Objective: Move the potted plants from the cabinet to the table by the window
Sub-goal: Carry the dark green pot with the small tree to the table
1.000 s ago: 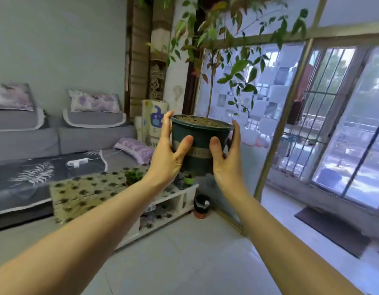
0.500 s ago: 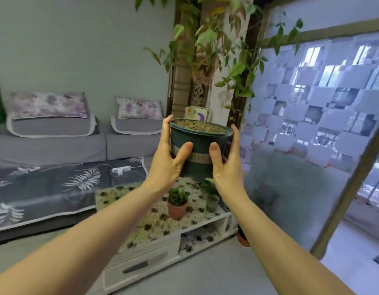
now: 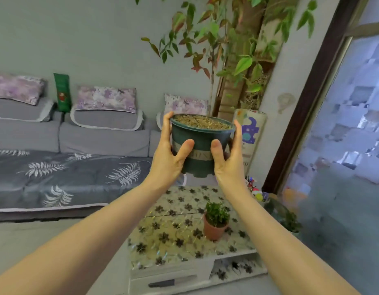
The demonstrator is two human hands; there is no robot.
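Carrying the dark green pot (image 3: 202,145) upright, raised above the surface's (image 3: 173,226) far edge; left hand (image 3: 170,154) and right hand (image 3: 228,158) wrapping opposite sides, fingers curled behind, thumbs in front, presumably steadying the tall, top-heavy plant (image 3: 218,39).

Grey sofa (image 3: 67,143) with floral cushions (image 3: 105,99)

both arms outstretched, left hand (image 3: 170,157) and right hand (image 3: 229,160) raised, palms facing, thumbs forward, fingers curled
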